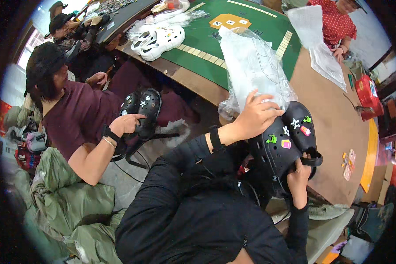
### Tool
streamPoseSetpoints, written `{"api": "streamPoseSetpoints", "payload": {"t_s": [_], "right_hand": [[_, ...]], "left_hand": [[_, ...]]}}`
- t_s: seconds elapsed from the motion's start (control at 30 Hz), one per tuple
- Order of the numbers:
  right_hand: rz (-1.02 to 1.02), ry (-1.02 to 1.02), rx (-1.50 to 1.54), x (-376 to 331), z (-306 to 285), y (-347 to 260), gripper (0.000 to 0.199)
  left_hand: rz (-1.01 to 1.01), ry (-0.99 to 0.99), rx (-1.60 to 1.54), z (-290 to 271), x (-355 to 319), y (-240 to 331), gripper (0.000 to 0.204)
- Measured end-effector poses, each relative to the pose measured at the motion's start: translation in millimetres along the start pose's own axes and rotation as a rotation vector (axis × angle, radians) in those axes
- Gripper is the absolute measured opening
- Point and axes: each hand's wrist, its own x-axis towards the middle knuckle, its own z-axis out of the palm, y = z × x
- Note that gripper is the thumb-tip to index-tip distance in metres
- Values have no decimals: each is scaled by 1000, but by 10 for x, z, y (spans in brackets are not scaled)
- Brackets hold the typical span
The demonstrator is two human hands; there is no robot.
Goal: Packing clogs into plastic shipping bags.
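A pair of black clogs [276,149] is held together, soles hidden, with green, white and pink charms on the uppers. My right hand [298,175] grips them near the heel, at the strap end. My left hand [258,115] is at the near end of a clear plastic bag [251,66], fingers bent over its edge and one digit reaching to the clog toes. Whitish sheeting shows inside the bag, which lies over the table edge.
White clogs [158,43] lie on the green-topped table [202,26]. At left, a seated person [75,110] holds other black clogs [149,110]. Another person [339,26] handles white packaging [314,42]. Small charms [348,165] lie on the brown board; a red box [368,94] stands at right.
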Motion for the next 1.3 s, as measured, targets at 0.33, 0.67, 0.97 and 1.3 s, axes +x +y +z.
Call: {"api": "streamPoseSetpoints", "payload": {"t_s": [0.33, 0.67, 0.97, 1.3], "right_hand": [[262, 155, 123, 150, 251, 40, 47], [-49, -4, 9, -51, 17, 99, 40], [-366, -184, 239, -26, -230, 156, 37], [-389, -202, 524, 226, -221, 154, 33]], "left_hand": [[-117, 100, 15, 125, -115, 75, 23], [-73, 51, -61, 53, -19, -302, 20], [-97, -29, -230, -155, 146, -452, 21], [-143, -219, -458, -383, 268, -251, 23]]}}
